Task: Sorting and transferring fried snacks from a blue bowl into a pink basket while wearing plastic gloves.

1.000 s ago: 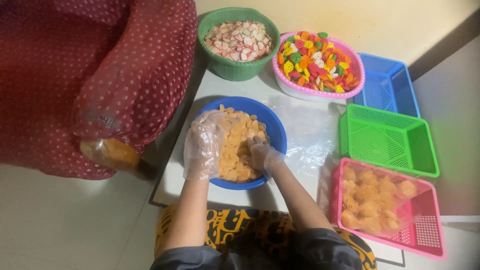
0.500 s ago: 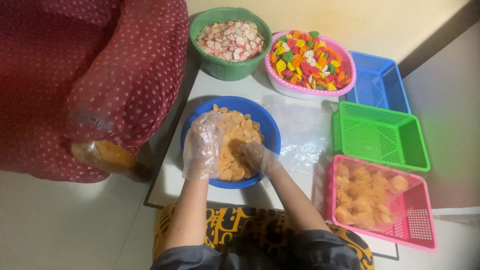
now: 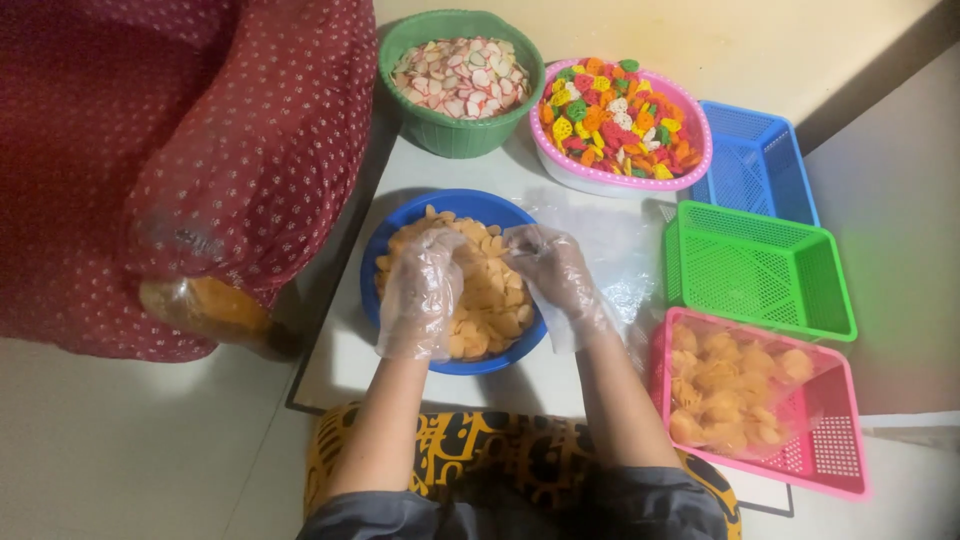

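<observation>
Gloved hands work in the blue bowl [image 3: 400, 225] of orange chips [image 3: 495, 300]. Left hand [image 3: 422, 295] lies flat on the heap, fingers loosely spread, gripping nothing that shows. Right hand [image 3: 555, 270] has its fingers curled around a clear bag [image 3: 520, 240] at the bowl's rim. Beyond the fingers stand a green bowl [image 3: 455, 135] and pink bowl [image 3: 620, 175]; right of them, a pink basket [image 3: 820, 455] with bagged chips.
</observation>
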